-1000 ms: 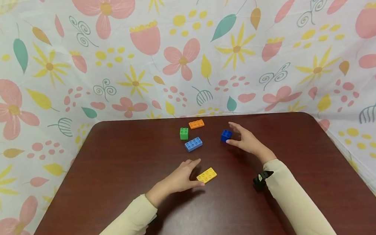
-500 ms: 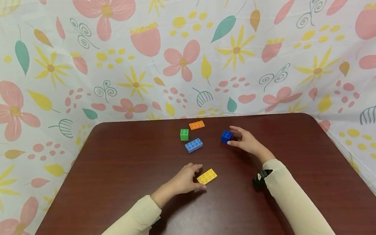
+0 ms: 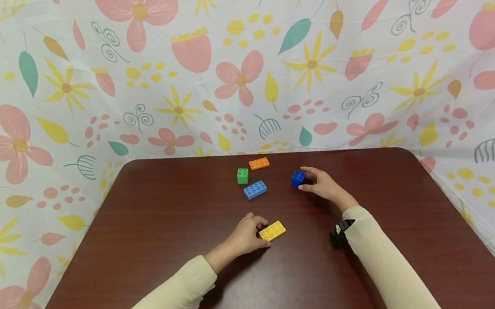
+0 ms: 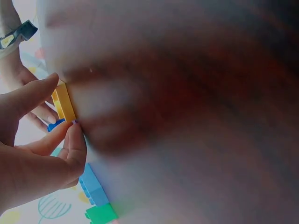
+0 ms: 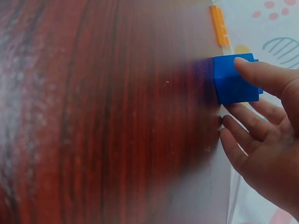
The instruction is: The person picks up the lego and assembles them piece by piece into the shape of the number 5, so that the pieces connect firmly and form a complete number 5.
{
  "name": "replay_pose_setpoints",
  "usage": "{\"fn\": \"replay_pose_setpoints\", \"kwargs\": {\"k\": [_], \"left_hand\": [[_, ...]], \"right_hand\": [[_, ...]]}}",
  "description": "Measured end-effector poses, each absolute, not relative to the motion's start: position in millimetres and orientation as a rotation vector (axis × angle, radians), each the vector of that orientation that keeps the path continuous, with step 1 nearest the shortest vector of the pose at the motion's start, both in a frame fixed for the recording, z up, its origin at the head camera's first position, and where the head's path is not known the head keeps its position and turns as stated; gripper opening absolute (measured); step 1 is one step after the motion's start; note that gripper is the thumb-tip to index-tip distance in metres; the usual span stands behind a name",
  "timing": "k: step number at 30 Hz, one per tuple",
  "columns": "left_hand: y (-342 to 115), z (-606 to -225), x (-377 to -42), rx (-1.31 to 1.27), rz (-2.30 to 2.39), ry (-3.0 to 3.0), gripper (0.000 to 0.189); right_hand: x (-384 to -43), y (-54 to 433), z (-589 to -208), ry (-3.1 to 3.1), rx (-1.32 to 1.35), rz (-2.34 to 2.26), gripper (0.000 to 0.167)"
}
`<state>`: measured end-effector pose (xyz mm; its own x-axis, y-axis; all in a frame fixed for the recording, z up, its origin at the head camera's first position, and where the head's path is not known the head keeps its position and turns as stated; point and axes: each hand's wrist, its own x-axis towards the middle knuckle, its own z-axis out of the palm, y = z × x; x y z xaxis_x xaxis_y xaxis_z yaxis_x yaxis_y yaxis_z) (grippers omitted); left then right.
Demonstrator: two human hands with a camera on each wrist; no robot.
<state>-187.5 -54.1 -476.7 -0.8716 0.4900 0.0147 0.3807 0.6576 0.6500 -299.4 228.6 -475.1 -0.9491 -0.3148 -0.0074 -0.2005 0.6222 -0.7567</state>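
At the middle of the table, my left hand [image 3: 246, 234] pinches the left end of a flat yellow toy brick [image 3: 273, 231] with studs. Thumb and fingertips lie at opposite sides of this yellow brick [image 4: 64, 102] in the left wrist view. Farther back and to the right, my right hand [image 3: 324, 185] holds a dark blue square brick [image 3: 298, 178] between thumb and fingers. The right wrist view has the thumb [image 5: 261, 73] across one face of the blue brick [image 5: 229, 84], the index finger at its lower side and the other fingers spread below. Both bricks sit on the table.
A light blue brick [image 3: 255, 190], a green square brick [image 3: 242, 176] and a flat orange brick [image 3: 259, 163] lie grouped toward the back of the brown table [image 3: 169, 220]. A flower-patterned cloth [image 3: 237, 37] hangs right behind the table's far edge.
My left hand has shifted slightly right and its fingers have drawn in on the yellow brick. The right thumb and fingers have closed in on the dark blue brick. The bricks stay put.
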Motion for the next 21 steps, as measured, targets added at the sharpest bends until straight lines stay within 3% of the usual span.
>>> {"fn": "replay_pose_setpoints", "kwargs": {"k": [5,21], "left_hand": [[-54.2,-478.5,-188.8,0.710,1.026,2.728,0.039],[-55.2,-475.3,-188.0,0.679,1.080,2.701,0.031]], "right_hand": [[-301.1,228.9,-477.9,2.722,-0.434,-1.231,0.061],[-301.8,225.2,-478.6,2.738,-0.348,-1.316,0.046]]}}
